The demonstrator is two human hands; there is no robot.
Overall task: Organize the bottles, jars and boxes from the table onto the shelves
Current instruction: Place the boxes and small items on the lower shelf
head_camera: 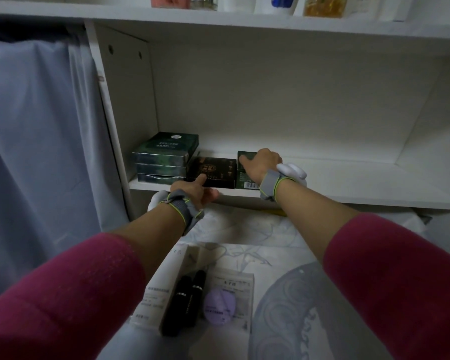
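Observation:
On the lower shelf [348, 196] a stack of three green boxes [164, 158] stands at the left. A flat black box [213, 168] with gold print lies beside it. My left hand [195, 189] touches its front edge with the forefinger out straight and the other fingers curled. Right of the black box lies a dark green box [244, 178] with a barcode label. My right hand [261, 162] lies on top of it, fingers bent over its far part. On the table below lie two black tubes [186, 302], a long white box [164, 284] and a packet with a purple puff [226, 300].
The right part of the lower shelf is bare white board. The upper shelf [218, 19] holds several jars and bottles. A blue-grey curtain [37, 152] hangs left of the shelf unit. A patterned cloth [283, 294] covers the table.

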